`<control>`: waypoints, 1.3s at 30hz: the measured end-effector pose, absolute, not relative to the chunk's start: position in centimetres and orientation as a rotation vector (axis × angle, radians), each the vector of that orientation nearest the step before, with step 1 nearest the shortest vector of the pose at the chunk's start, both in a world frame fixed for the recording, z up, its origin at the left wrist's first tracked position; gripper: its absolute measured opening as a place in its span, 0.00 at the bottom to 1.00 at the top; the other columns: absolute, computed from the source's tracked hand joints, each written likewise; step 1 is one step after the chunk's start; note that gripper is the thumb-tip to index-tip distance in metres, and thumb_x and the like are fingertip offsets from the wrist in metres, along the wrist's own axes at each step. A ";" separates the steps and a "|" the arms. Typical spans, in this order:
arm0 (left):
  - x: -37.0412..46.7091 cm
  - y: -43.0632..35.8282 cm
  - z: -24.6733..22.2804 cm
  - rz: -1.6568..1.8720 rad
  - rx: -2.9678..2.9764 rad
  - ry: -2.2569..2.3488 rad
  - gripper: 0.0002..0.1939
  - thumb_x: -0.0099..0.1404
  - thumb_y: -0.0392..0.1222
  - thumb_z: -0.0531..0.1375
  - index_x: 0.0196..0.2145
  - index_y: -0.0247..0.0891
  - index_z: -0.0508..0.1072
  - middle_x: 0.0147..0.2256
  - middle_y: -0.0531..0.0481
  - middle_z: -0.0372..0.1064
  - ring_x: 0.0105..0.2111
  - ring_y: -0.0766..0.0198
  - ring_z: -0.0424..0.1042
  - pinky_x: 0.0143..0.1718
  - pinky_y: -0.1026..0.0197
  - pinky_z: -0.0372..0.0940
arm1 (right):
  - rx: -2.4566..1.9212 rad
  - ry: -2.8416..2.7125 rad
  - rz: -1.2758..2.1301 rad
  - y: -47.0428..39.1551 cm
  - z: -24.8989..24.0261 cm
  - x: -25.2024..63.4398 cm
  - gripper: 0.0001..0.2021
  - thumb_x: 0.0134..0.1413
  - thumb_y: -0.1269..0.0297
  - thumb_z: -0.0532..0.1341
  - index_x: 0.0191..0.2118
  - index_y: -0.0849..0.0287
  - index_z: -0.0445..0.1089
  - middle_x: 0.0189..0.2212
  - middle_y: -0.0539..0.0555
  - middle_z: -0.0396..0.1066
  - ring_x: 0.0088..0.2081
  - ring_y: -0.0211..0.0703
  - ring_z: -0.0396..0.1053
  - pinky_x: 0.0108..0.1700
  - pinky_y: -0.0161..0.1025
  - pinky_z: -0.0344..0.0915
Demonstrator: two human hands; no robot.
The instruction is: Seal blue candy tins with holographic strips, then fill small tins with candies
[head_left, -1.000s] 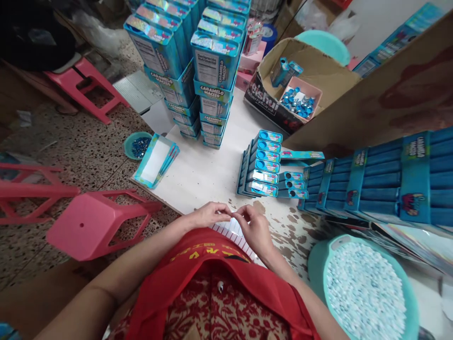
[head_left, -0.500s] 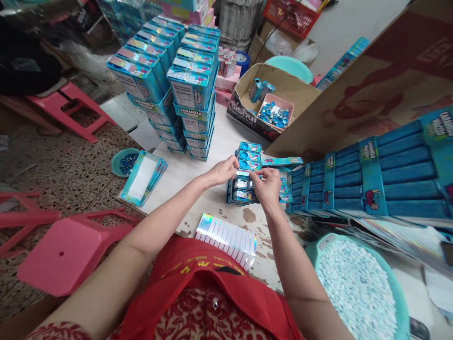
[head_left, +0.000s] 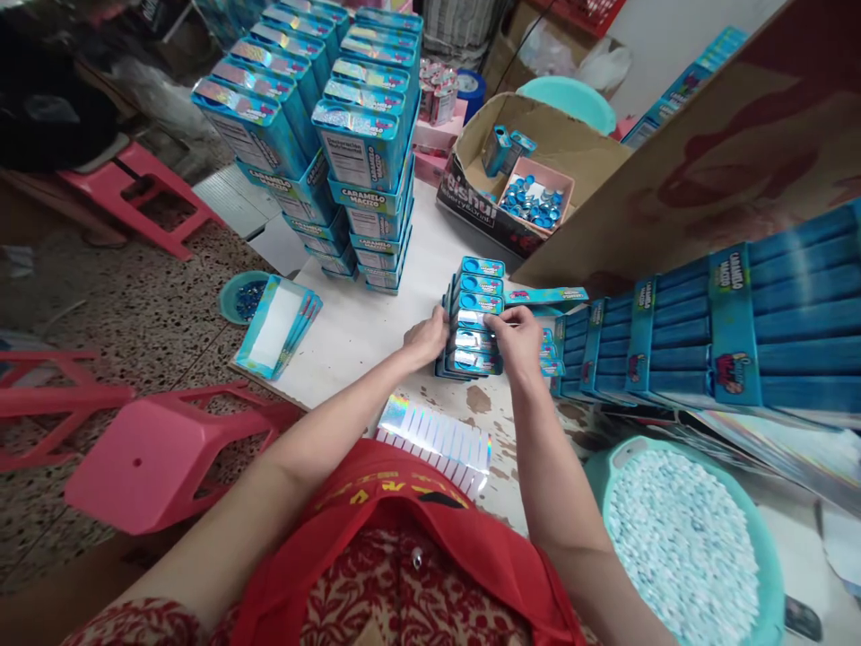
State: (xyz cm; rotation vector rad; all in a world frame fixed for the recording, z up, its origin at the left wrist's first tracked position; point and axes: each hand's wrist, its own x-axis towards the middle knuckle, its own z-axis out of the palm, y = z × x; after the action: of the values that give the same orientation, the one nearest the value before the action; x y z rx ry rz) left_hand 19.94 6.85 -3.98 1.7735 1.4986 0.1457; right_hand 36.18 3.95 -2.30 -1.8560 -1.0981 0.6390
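A row of small blue candy tins point(head_left: 479, 283) stands packed together in front of me, tops facing up. My left hand point(head_left: 428, 337) is closed against the left side of the row, its fingertips partly hidden by the tins. My right hand point(head_left: 519, 339) has thumb and fingers bent together at the right end of a pale shiny sticker strip point(head_left: 473, 320), lying across one of the middle tins. Nearer to me, a sheet of shiny strips point(head_left: 437, 440) lies on the white table point(head_left: 350, 336).
Tall stacks of blue tins point(head_left: 360, 148) rise behind left. Flat cartons point(head_left: 273, 327) lie at the left edge, near a bowl point(head_left: 235, 296). A cardboard box point(head_left: 471, 202) holds a pink tray of caps. Packed blue cartons point(head_left: 673, 332) line the right, above a basin of pale candies point(head_left: 679, 538).
My left hand has dropped from above the tins to their left side. My right hand has moved slightly right, and the strip between the hands now lies on a tin.
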 end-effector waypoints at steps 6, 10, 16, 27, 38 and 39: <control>14.3 3.6 -7.8 0.001 1.842 1.373 0.14 0.64 0.47 0.52 0.40 0.37 0.72 0.38 0.45 0.72 0.41 0.58 0.70 0.42 0.61 0.61 | -1.790 -0.938 0.532 0.8 0.2 36.0 0.13 0.43 0.58 0.63 0.34 0.60 0.66 0.33 0.51 0.67 0.32 0.39 0.64 0.35 0.38 0.62; 11.5 -1.0 -10.2 -0.325 1.911 1.230 0.13 0.55 0.47 0.60 0.34 0.36 0.75 0.41 0.41 0.70 0.46 0.51 0.67 0.46 0.57 0.60 | -1.612 -1.303 0.290 -5.3 1.3 31.7 0.04 0.53 0.64 0.59 0.35 0.57 0.66 0.33 0.51 0.66 0.34 0.39 0.64 0.38 0.39 0.62; 9.7 -3.0 -10.6 -0.241 1.617 1.219 0.06 0.51 0.37 0.60 0.30 0.35 0.72 0.30 0.49 0.68 0.33 0.61 0.68 0.35 0.63 0.62 | -1.653 -1.779 0.874 -10.0 -6.0 27.1 0.06 0.53 0.63 0.60 0.37 0.57 0.69 0.36 0.55 0.71 0.40 0.46 0.67 0.40 0.41 0.63; 9.0 -3.8 -9.4 0.146 0.961 1.421 0.05 0.55 0.36 0.58 0.28 0.32 0.72 0.19 0.56 0.62 0.19 0.72 0.61 0.20 0.71 0.60 | -2.049 -2.110 0.866 -9.4 -8.9 26.2 0.11 0.54 0.66 0.60 0.44 0.56 0.71 0.40 0.56 0.72 0.42 0.48 0.66 0.41 0.39 0.58; 9.9 -3.9 -11.4 0.101 1.100 1.596 0.08 0.54 0.39 0.58 0.30 0.34 0.75 0.20 0.54 0.66 0.21 0.69 0.65 0.21 0.70 0.60 | -1.698 -2.379 0.619 -10.5 -10.2 25.0 0.11 0.58 0.66 0.56 0.45 0.55 0.70 0.46 0.60 0.68 0.44 0.51 0.62 0.43 0.45 0.59; 9.9 -3.8 -11.6 0.100 1.109 1.599 0.08 0.53 0.39 0.58 0.30 0.34 0.75 0.20 0.53 0.66 0.21 0.69 0.65 0.21 0.69 0.60 | -1.708 -2.349 0.627 -10.4 -10.3 25.0 0.09 0.57 0.66 0.57 0.43 0.55 0.71 0.45 0.60 0.69 0.43 0.51 0.63 0.43 0.44 0.60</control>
State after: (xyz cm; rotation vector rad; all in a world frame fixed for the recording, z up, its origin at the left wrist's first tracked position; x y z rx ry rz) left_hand 9.90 -3.84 -11.62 1.1087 1.5989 0.1004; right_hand 24.98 -10.40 -10.31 -1.7081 -2.3491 0.6269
